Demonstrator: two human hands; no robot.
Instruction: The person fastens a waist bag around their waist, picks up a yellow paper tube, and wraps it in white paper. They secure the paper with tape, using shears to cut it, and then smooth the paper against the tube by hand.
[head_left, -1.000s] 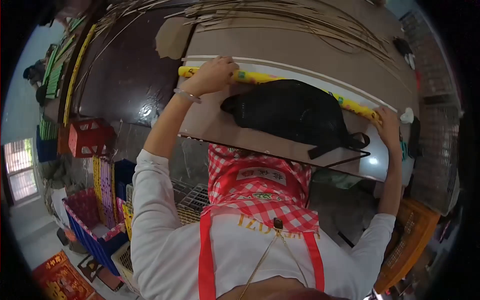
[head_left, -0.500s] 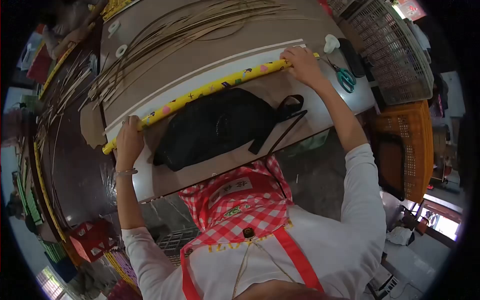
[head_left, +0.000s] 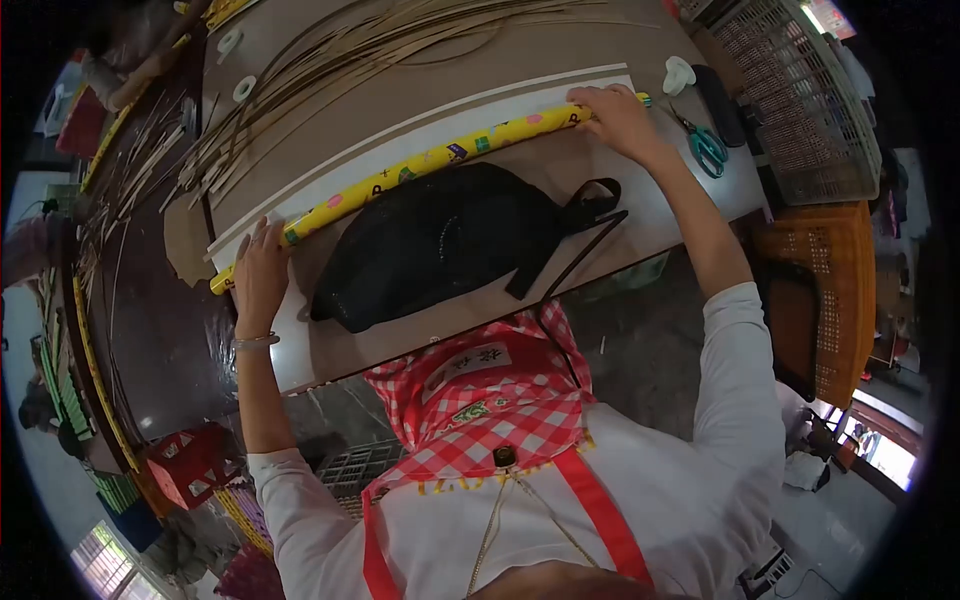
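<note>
A long roll of yellow patterned wrapping paper (head_left: 420,165) lies across the table, its unrolled sheet (head_left: 350,340) spread toward me. My left hand (head_left: 258,270) presses flat on the roll's left end. My right hand (head_left: 615,112) rests on the right end. A black mesh bag (head_left: 440,240) with a strap (head_left: 585,230) lies on the sheet between my arms, just below the roll.
Teal scissors (head_left: 705,145) and a white tape dispenser (head_left: 680,72) lie right of my right hand. Long thin bamboo strips (head_left: 380,50) spread over the table (head_left: 440,100) behind the roll. Plastic crates (head_left: 800,90) stand right, an orange basket (head_left: 830,300) below them.
The view swung from the left to over the table a second ago. Since half a second ago my hands stay on the roll's ends, and it has shifted slightly away from me.
</note>
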